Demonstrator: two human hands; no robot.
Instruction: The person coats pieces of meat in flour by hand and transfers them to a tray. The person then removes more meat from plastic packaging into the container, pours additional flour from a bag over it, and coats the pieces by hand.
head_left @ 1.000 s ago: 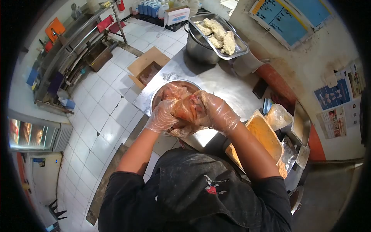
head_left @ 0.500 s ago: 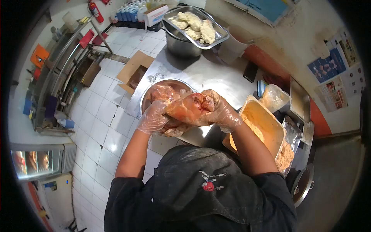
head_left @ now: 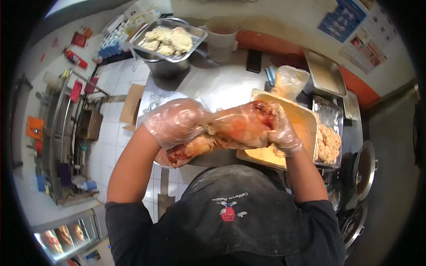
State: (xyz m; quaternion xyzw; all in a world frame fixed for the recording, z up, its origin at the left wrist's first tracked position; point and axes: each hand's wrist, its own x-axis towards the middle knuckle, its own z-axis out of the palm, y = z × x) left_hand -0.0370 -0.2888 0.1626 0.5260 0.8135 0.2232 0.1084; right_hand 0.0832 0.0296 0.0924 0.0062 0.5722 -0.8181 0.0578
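Observation:
My left hand, in a clear plastic glove, is closed around the narrow end of a raw chicken piece. My gloved right hand grips the thick, red end of that piece. A second raw chicken piece hangs below my left hand; whether it is joined to the first I cannot tell. Both are held up in front of my black apron. Under my left wrist a bit of the bowl shows, mostly hidden. Beneath my right hand lies a tray of orange-yellow breading.
A metal pan of pale coated pieces sits on a pot at the back left. Breaded pieces lie in a tray at right. A phone, a plastic bag and a shallow metal tray line the wall side.
The chicken has shifted right, from over the bowl towards the breading tray, and is held closer to the camera. My left hand now covers most of the bowl. The view has turned right.

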